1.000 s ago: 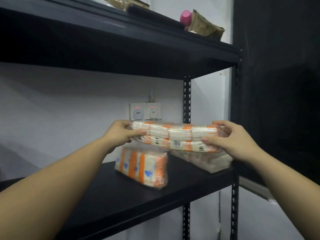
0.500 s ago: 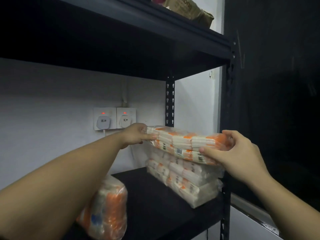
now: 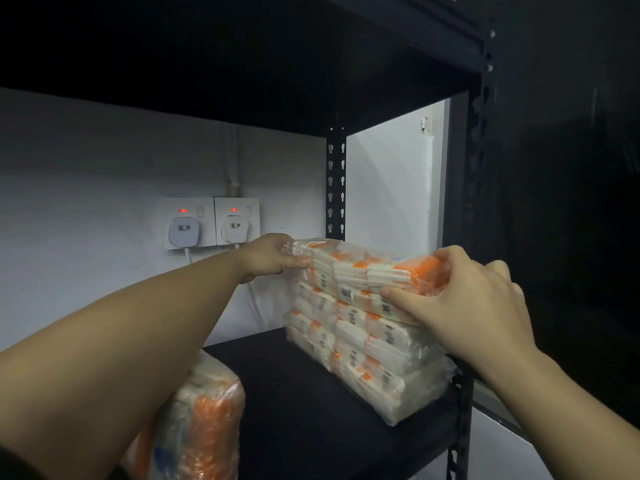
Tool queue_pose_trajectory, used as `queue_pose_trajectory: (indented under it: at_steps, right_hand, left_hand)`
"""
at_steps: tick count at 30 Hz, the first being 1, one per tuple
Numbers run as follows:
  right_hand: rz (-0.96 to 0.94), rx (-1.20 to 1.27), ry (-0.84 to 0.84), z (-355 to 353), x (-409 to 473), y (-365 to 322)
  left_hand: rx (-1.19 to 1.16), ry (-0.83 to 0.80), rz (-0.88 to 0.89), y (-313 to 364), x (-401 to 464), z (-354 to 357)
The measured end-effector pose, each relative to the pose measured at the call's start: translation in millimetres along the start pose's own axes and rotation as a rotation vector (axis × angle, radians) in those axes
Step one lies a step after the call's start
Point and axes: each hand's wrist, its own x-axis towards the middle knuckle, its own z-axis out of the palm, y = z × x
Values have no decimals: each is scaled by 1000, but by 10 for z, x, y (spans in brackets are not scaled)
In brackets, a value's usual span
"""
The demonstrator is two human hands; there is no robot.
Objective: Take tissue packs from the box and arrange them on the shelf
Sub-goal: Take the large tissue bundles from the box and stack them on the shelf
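A flat orange-and-white tissue pack (image 3: 363, 270) wrapped in clear plastic lies on top of a stack of similar packs (image 3: 367, 351) at the right end of the black shelf (image 3: 304, 410). My left hand (image 3: 273, 256) grips its far left end. My right hand (image 3: 464, 296) holds its near right end, thumb along the front face and fingers curled over the top. Another tissue pack (image 3: 204, 427) stands upright on the shelf at the lower left, partly hidden by my left forearm.
Two wall sockets (image 3: 211, 223) with plugs and red lights sit on the white wall behind the shelf. A black upper shelf (image 3: 277, 64) hangs close overhead. Perforated black uprights (image 3: 336, 188) stand at the back and front right. A dark wall lies to the right.
The pack in both hands has come down onto the stack at the shelf's right end. My view has moved closer and rightward.
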Motion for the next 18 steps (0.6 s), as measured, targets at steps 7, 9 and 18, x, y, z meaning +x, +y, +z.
queue_pose_trajectory:
  at_steps: [7, 9, 18]
  right_hand:
    - [-23, -151, -46, -87, -10, -14]
    - [-21, -162, -44, -94, -15, -26]
    - [-59, -196, -32, -87, -59, -20]
  left_hand:
    - [-10, 0, -15, -7, -9, 82]
    - [-21, 2, -14, -9, -18, 86]
    - [-7, -17, -79, 15, -56, 158]
